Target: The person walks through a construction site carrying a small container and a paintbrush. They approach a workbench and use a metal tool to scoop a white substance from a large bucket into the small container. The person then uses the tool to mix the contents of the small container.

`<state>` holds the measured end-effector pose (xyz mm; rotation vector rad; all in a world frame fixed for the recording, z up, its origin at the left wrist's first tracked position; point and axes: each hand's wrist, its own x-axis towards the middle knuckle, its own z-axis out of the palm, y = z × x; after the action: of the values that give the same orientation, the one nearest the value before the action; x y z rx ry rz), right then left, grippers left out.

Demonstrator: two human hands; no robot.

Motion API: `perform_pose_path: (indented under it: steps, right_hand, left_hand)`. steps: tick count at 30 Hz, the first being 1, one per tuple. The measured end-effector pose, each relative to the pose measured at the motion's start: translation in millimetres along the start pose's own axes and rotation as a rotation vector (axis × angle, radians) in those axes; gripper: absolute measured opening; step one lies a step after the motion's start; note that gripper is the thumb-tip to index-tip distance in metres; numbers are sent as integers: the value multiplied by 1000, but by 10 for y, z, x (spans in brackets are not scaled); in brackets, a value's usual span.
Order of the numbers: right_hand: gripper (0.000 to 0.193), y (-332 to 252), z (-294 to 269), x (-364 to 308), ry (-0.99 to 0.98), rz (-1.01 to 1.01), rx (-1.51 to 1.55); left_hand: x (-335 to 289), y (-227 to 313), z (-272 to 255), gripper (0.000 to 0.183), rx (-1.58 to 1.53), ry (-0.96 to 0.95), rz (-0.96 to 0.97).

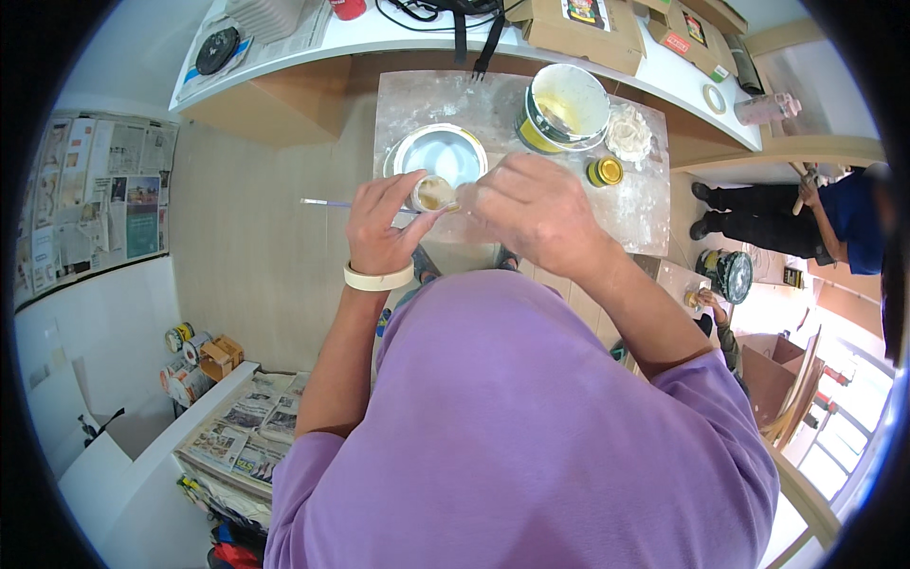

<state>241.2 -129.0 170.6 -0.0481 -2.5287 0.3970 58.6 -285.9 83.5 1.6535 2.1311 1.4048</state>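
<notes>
Both hands meet over a small jar at the near edge of the dusty board.

Left hand [384,223] grips the jar [433,193] and a thin brush [327,203]; right hand [531,211] is curled by the jar's right side, its grasp hidden. A metal bowl [438,152] lies just beyond, a paint bucket [564,106] farther right.

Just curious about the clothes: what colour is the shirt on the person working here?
The shirt is plain light purple, seen best in the head view.
</notes>
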Motion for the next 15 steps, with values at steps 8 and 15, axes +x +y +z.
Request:
perform_pose_path:
  steps: [8,15]
  right_hand:
    - [16,0,9,104,-74,52,-17]
    - [11,66,85,130,-69,274,50]
  left_hand:
    - [13,-6,16,54,9,-8,30]
    - [40,-32,1,53,13,-28,23]
